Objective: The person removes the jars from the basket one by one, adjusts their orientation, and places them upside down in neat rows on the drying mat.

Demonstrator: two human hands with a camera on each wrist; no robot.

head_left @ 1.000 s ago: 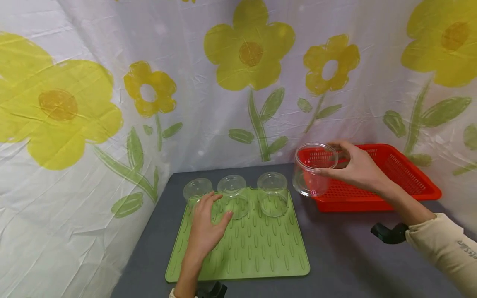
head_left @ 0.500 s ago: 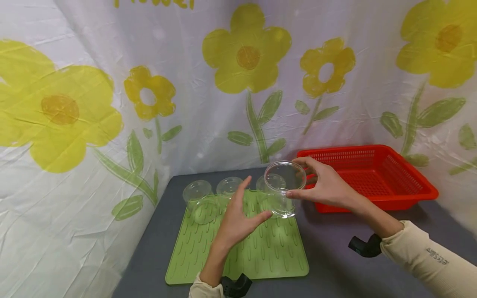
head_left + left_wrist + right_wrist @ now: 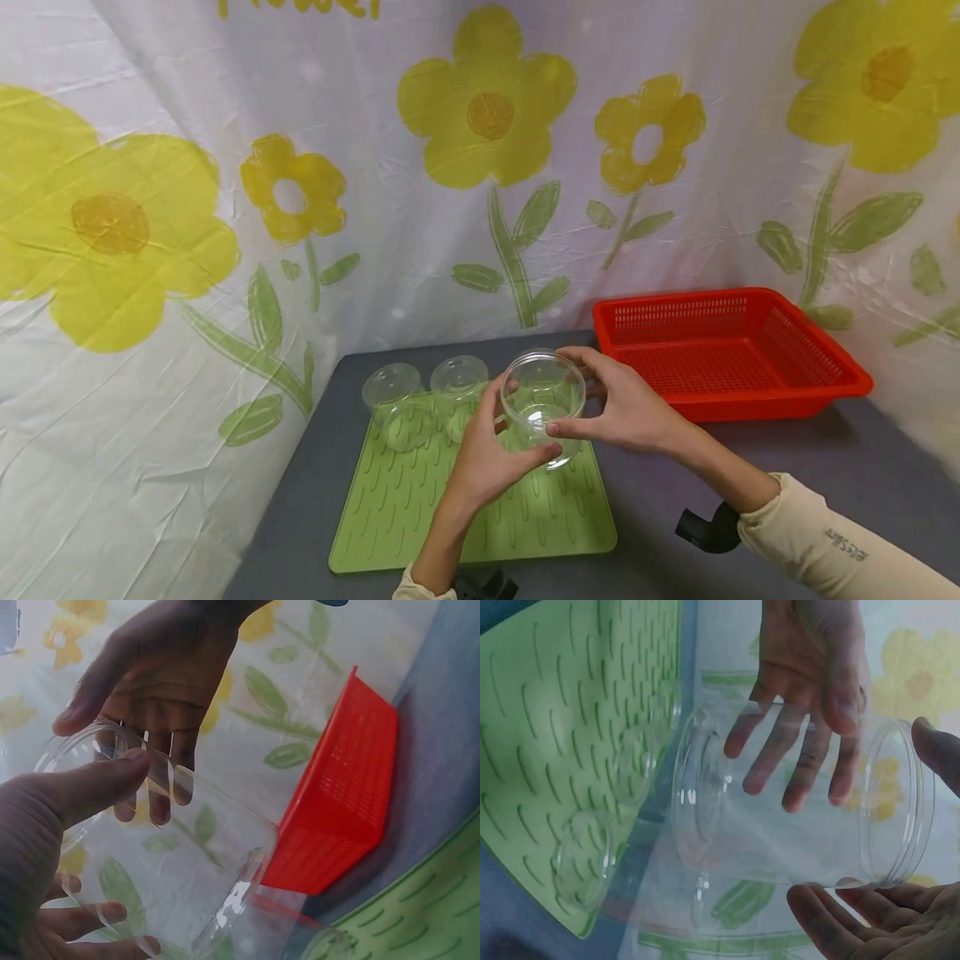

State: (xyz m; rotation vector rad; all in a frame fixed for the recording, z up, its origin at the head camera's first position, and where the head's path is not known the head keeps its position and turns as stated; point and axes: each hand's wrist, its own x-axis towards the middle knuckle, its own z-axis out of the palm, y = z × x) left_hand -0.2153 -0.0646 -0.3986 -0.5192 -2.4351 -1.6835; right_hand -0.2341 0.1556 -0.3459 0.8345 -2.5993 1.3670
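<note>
A clear plastic jar (image 3: 546, 404), its ringed rim tilted up toward me, is held over the green mat (image 3: 450, 525). My left hand (image 3: 487, 457) holds its left side, thumb at the front. From the right, my right hand (image 3: 633, 407) grips it near the rim with thumb and fingers. In the right wrist view the jar (image 3: 780, 840) shows the left hand's fingers spread along its far wall. Two more clear jars (image 3: 397, 408) (image 3: 457, 387) stand at the back left of the mat; a third behind the held jar is mostly hidden.
A red perforated basket (image 3: 772, 407) sits at the back right of the grey table (image 3: 660, 492). A curtain (image 3: 360, 208) with yellow flowers hangs right behind the table. A black wrist mount (image 3: 708, 529) shows at my right sleeve.
My right hand has brought the jar left and down from in front of the basket to above the mat. My left hand has moved right from the standing jars and taken hold of it.
</note>
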